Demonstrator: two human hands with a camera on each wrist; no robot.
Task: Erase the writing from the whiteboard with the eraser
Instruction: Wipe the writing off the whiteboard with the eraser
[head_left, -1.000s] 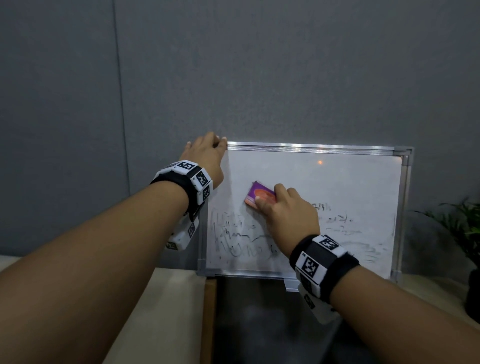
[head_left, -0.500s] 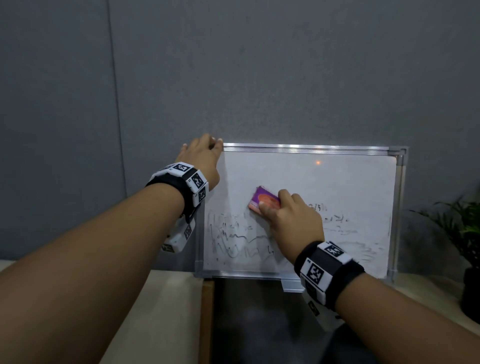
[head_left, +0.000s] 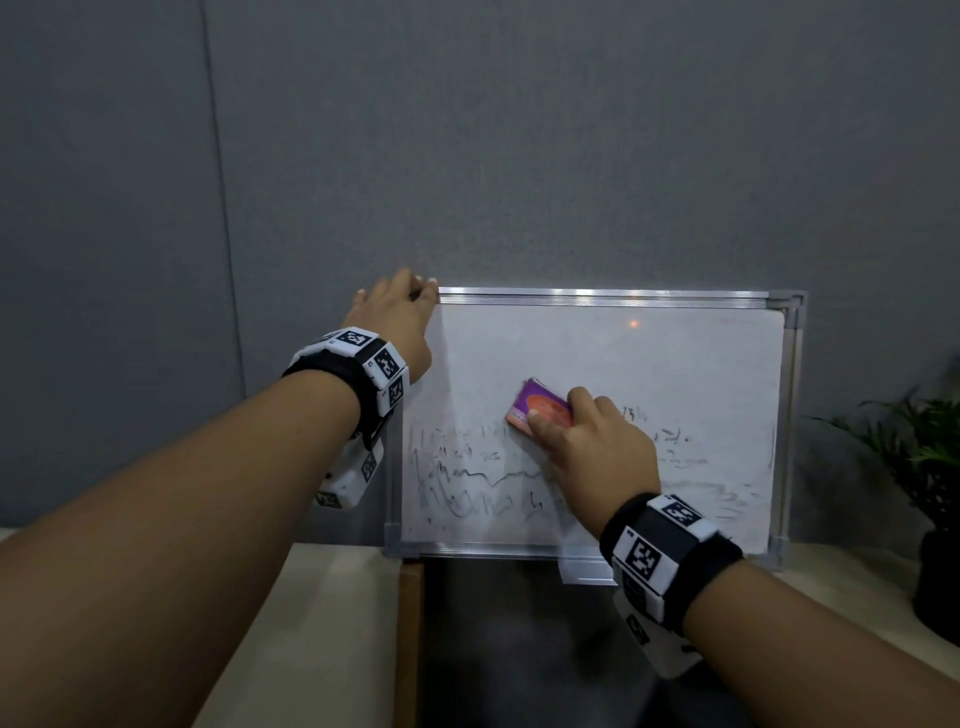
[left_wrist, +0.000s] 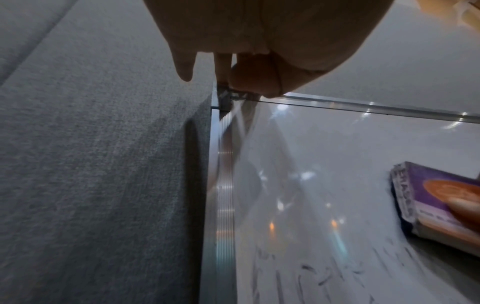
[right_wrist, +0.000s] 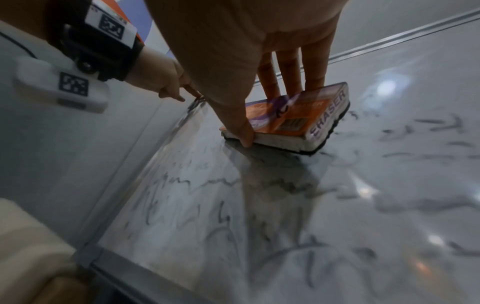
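Observation:
A metal-framed whiteboard (head_left: 649, 353) leans upright against the grey wall, with smeared dark writing (head_left: 467, 478) across its lower half. My right hand (head_left: 587, 441) grips a purple and orange eraser (head_left: 540, 408) and presses its felt side flat on the board near the middle; the eraser (right_wrist: 291, 121) is held between thumb and fingers. My left hand (head_left: 400, 317) holds the board's top left corner, thumb (left_wrist: 254, 76) on the frame and fingers behind it. The eraser (left_wrist: 441, 203) also shows at the right edge of the left wrist view.
The board stands on a beige tabletop (head_left: 332, 613) with a dark panel (head_left: 519, 649) in front of it. A potted plant (head_left: 930, 467) stands at the far right, close to the board's right edge. The grey fabric wall (head_left: 467, 130) fills the background.
My right hand has slid the eraser a little to the right and slightly down across the board. The left hand keeps its hold on the top left corner.

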